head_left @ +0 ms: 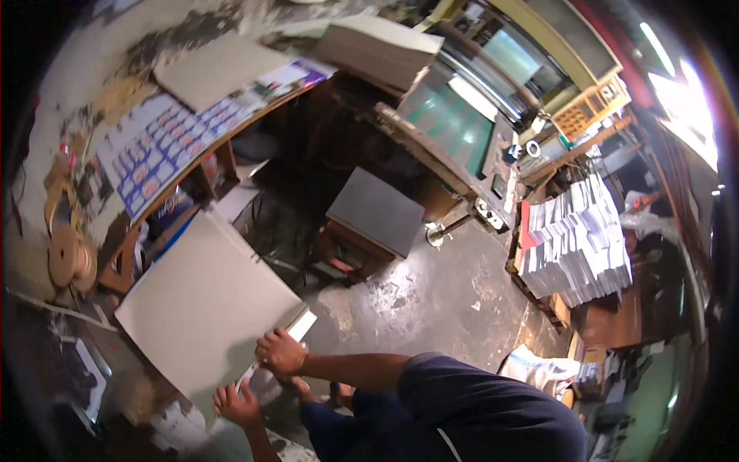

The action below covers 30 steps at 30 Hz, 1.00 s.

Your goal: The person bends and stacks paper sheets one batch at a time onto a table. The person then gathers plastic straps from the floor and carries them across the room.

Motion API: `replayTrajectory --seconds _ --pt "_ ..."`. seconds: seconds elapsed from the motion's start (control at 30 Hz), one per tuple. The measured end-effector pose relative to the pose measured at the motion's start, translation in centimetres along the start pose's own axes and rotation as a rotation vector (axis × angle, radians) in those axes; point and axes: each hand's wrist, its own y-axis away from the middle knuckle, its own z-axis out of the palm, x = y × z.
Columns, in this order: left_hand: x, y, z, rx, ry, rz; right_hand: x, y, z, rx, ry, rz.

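A large stack of beige board sheets (212,300) lies at the left, its broad top facing up. My right hand (281,353) rests on the near edge of the top sheet, close to the right corner, fingers laid over the board. Farther left along that edge, my left hand (237,404) touches the board with its fingers apart and thumb raised. Neither hand visibly lifts anything. A pale, blurred shape (262,385) shows between the hands, too unclear to name. White layers show on the stack's side (302,325).
Beyond the stack stands a small grey-topped stool (377,212). A worktable holds a printed sheet (158,150) and a board (219,69). A large machine with a green bed (446,123) is at the back. Bundled paper (577,246) stands on a pallet at right.
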Motion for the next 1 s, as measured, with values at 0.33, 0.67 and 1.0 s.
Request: replayTrajectory --seconds 0.33,0.67,1.0 --pt "-9.5 14.6 -0.5 0.123 -0.399 0.183 5.8 7.9 -0.4 0.071 -0.175 0.731" --pt "-12.3 15.6 -3.0 -1.022 0.15 -0.411 19.6 14.6 -2.1 -0.96 -0.8 0.654" --pt "-6.2 12.8 -2.1 -0.039 0.799 -1.156 7.3 1.8 -15.1 -0.016 -0.557 0.922"
